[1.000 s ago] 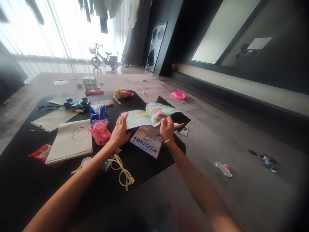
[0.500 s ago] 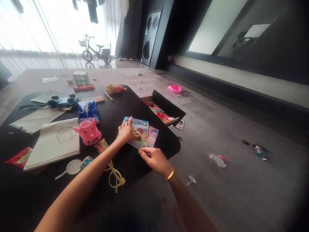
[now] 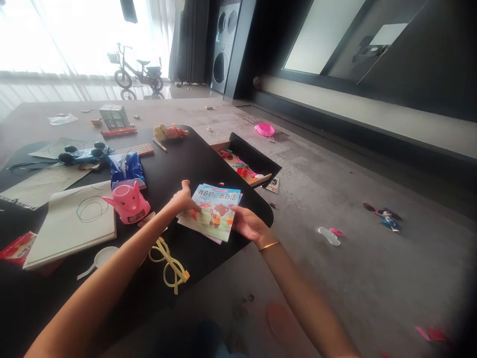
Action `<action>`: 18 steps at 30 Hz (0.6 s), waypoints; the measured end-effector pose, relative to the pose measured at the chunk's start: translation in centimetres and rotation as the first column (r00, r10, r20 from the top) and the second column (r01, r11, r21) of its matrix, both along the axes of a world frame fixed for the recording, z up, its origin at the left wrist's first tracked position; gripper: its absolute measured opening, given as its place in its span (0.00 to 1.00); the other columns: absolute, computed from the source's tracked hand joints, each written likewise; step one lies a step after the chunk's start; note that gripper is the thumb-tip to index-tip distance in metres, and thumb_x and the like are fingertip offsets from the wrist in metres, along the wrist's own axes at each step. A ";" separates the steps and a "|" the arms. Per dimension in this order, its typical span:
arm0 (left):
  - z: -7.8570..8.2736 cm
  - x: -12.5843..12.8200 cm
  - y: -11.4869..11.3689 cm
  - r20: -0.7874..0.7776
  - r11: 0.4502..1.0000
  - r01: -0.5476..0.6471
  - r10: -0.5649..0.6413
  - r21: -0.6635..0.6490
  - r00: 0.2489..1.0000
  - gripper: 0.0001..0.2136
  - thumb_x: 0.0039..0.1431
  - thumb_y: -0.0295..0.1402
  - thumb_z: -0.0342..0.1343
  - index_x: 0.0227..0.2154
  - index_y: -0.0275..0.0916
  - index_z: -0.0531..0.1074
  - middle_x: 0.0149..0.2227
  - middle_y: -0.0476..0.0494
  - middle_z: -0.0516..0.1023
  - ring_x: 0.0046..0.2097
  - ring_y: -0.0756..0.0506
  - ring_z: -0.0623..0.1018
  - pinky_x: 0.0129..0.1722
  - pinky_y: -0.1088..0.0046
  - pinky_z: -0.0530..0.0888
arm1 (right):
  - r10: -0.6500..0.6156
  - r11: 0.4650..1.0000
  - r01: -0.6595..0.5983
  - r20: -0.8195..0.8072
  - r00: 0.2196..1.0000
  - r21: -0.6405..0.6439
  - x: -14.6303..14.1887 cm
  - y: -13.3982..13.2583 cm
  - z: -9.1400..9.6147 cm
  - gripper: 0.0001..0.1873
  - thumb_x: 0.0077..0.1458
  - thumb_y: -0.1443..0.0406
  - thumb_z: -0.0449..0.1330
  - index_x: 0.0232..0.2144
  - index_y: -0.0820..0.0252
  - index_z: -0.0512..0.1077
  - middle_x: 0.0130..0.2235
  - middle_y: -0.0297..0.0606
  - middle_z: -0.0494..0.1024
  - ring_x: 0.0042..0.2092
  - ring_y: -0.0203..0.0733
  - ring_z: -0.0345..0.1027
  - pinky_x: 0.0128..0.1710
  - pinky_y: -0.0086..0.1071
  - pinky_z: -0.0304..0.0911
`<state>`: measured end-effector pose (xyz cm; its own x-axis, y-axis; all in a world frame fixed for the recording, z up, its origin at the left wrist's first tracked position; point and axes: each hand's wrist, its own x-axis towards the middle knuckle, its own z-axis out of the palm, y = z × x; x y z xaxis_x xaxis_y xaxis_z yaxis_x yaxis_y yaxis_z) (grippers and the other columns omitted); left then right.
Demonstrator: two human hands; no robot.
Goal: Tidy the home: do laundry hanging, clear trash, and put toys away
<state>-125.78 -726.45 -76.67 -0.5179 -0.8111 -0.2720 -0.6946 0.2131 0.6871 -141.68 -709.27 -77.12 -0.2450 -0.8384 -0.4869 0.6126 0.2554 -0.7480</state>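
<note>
Two thin picture books (image 3: 214,211) are stacked and lifted slightly above the black table (image 3: 194,154). My left hand (image 3: 183,199) grips the stack's left edge, thumb raised. My right hand (image 3: 249,223), with a gold bangle at the wrist, holds the stack's right edge from underneath. The top cover is blue with a cartoon figure and red lettering. A pink edge of the lower book shows beneath it. An open drawer (image 3: 257,164) with small toys inside juts from the table's far right side.
On the table lie a pink elephant toy (image 3: 128,201), yellow glasses (image 3: 169,263), a sketchpad with a drawn circle (image 3: 70,223), a blue packet (image 3: 125,166) and a white spoon (image 3: 99,258). Toys litter the grey floor (image 3: 354,268). A bicycle (image 3: 136,74) stands by the window.
The open book was closed and laid on the other one. Both hands then gathered the two books and raised them off the table. The drawer is now uncovered.
</note>
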 end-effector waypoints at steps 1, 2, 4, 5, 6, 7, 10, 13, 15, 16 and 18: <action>0.2 0.2 0.2 -0.025 1.000 -0.008 0.009 0.030 1.000 0.56 0.31 0.31 0.73 0.66 0.35 0.50 0.52 0.24 0.75 0.52 0.26 0.77 0.48 0.50 0.75 | 0.025 0.999 -0.027 -0.062 0.998 -0.029 0.4 -0.2 0.0 0.10 0.47 0.70 0.67 0.35 0.61 0.76 0.36 0.40 0.82 0.38 0.44 0.77 0.46 0.40 0.75; 0.5 0.5 0.3 -0.071 0.998 -0.036 0.040 0.053 0.997 0.56 0.32 0.32 0.73 0.66 0.36 0.49 0.54 0.23 0.72 0.53 0.27 0.76 0.47 0.52 0.76 | 0.029 0.997 -0.038 -0.130 0.991 -0.072 0.7 -0.4 0.1 0.12 0.44 0.69 0.69 0.35 0.60 0.76 0.37 0.40 0.83 0.40 0.45 0.78 0.49 0.41 0.73; 1.5 1.1 0.2 -0.274 0.994 -0.086 0.099 0.061 0.957 0.56 0.35 0.34 0.72 0.67 0.40 0.46 0.59 0.24 0.67 0.56 0.29 0.74 0.46 0.55 0.78 | 0.000 0.981 -0.051 -0.260 0.965 -0.186 1.0 -0.9 0.6 0.14 0.42 0.66 0.71 0.36 0.59 0.78 0.40 0.39 0.83 0.45 0.47 0.77 0.55 0.43 0.69; 2.1 1.5 0.1 -0.417 0.995 -0.078 0.097 0.062 0.904 0.56 0.37 0.34 0.71 0.68 0.42 0.44 0.60 0.26 0.66 0.56 0.30 0.74 0.46 0.57 0.78 | -0.016 0.967 -0.067 -0.320 0.947 -0.245 1.1 -1.2 1.0 0.15 0.43 0.64 0.72 0.37 0.58 0.78 0.42 0.39 0.83 0.47 0.47 0.76 0.57 0.44 0.67; 2.6 1.9 0.0 -0.553 0.997 -0.047 0.070 0.057 0.830 0.55 0.39 0.33 0.70 0.68 0.45 0.43 0.59 0.30 0.67 0.55 0.32 0.75 0.45 0.58 0.79 | -0.024 0.950 -0.096 -0.376 0.926 -0.297 1.1 -1.5 1.4 0.16 0.44 0.62 0.71 0.38 0.57 0.79 0.43 0.38 0.83 0.50 0.48 0.76 0.58 0.45 0.66; 2.9 2.4 -0.1 -0.660 0.999 0.000 0.026 0.039 0.750 0.54 0.41 0.31 0.68 0.68 0.47 0.42 0.57 0.34 0.70 0.53 0.35 0.77 0.45 0.59 0.80 | -0.022 0.932 -0.137 -0.429 0.903 -0.336 1.0 -2.0 1.7 0.17 0.44 0.60 0.71 0.39 0.57 0.79 0.44 0.38 0.83 0.51 0.48 0.75 0.59 0.46 0.65; 3.0 4.0 -0.1 -0.802 0.998 0.060 -0.047 -0.014 0.595 0.50 0.43 0.28 0.66 0.67 0.47 0.46 0.49 0.40 0.75 0.45 0.41 0.81 0.43 0.64 0.81 | 0.039 0.877 -0.294 -0.556 0.831 -0.379 0.8 -3.7 2.1 0.18 0.45 0.62 0.69 0.41 0.55 0.77 0.44 0.37 0.82 0.52 0.49 0.74 0.58 0.47 0.65; 2.0 5.5 0.0 -0.811 0.999 0.014 0.032 0.049 0.584 0.47 0.44 0.30 0.65 0.66 0.42 0.48 0.45 0.41 0.78 0.41 0.43 0.82 0.39 0.64 0.82 | 0.128 0.847 -0.434 -0.674 0.728 -0.308 -0.3 -5.9 1.3 0.24 0.43 0.68 0.65 0.47 0.55 0.74 0.49 0.38 0.80 0.54 0.48 0.72 0.59 0.46 0.65; 1.6 6.2 -0.3 -0.808 0.997 -0.046 0.083 0.069 0.584 0.46 0.46 0.30 0.64 0.66 0.43 0.45 0.45 0.41 0.78 0.41 0.42 0.82 0.40 0.62 0.82 | 0.082 0.897 -0.388 -0.780 0.620 -0.214 -1.9 -7.5 0.6 0.27 0.44 0.71 0.63 0.49 0.57 0.73 0.53 0.41 0.77 0.57 0.48 0.69 0.61 0.47 0.63; 1.6 6.4 -0.6 -0.802 0.993 -0.104 0.112 0.063 0.587 0.47 0.47 0.29 0.63 0.67 0.44 0.43 0.47 0.41 0.78 0.43 0.42 0.82 0.41 0.61 0.82 | 0.034 0.941 -0.300 -0.837 0.547 -0.158 -2.8 -8.2 0.4 0.25 0.44 0.72 0.62 0.48 0.58 0.73 0.54 0.44 0.76 0.58 0.48 0.68 0.62 0.47 0.62; 1.9 6.6 -1.2 -0.762 0.967 -0.247 0.203 0.059 0.615 0.48 0.48 0.25 0.59 0.68 0.45 0.39 0.52 0.38 0.77 0.49 0.42 0.80 0.47 0.60 0.81 | -0.028 0.996 -0.068 -0.922 0.386 -0.059 -4.4 -9.6 0.1 0.17 0.46 0.71 0.63 0.42 0.60 0.74 0.52 0.46 0.76 0.58 0.49 0.68 0.63 0.48 0.60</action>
